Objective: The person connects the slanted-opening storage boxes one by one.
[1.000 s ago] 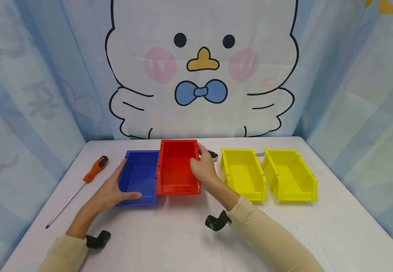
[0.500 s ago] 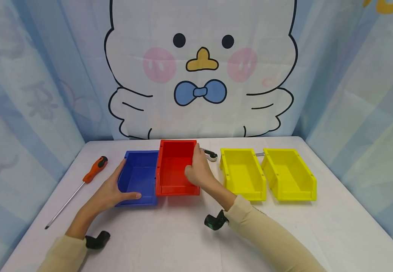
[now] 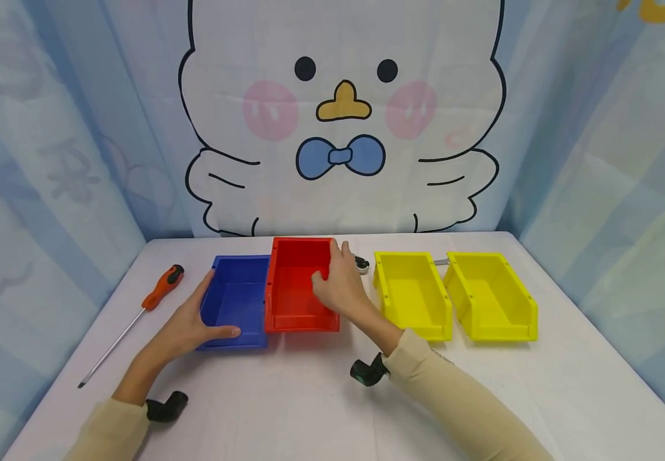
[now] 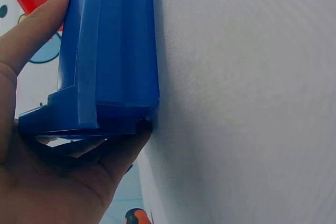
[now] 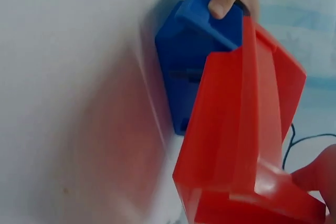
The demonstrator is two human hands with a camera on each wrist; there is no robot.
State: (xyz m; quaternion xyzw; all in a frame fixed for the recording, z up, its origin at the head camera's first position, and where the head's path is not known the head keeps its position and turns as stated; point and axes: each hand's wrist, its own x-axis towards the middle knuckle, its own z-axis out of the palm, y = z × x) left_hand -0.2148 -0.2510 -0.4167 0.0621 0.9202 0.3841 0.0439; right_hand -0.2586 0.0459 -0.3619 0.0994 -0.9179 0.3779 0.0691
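A blue storage bin (image 3: 234,301) rests on the white table, and my left hand (image 3: 185,328) grips it from the left, with the thumb (image 4: 39,24) over its front lip and the fingers along its outer side. Right beside it is a red storage bin (image 3: 294,282); in the right wrist view the red bin (image 5: 231,129) stands off the tabletop against the side of the blue bin (image 5: 184,66). My right hand (image 3: 344,285) holds the red bin's right wall, thumb inside and fingers at the rim. Some of these fingers are hidden.
Two yellow bins (image 3: 415,294) stand to the right. An orange-handled screwdriver (image 3: 162,288) lies at the left. Behind the right hand shows part of a black-and-silver tool (image 3: 361,264), and a metal tool end (image 3: 441,262) shows between the yellow bins. A printed curtain surrounds the table.
My right hand has shifted its hold on the red bin's right wall, with the thumb now farther inside. Both bins and my left hand stay nearly in place.
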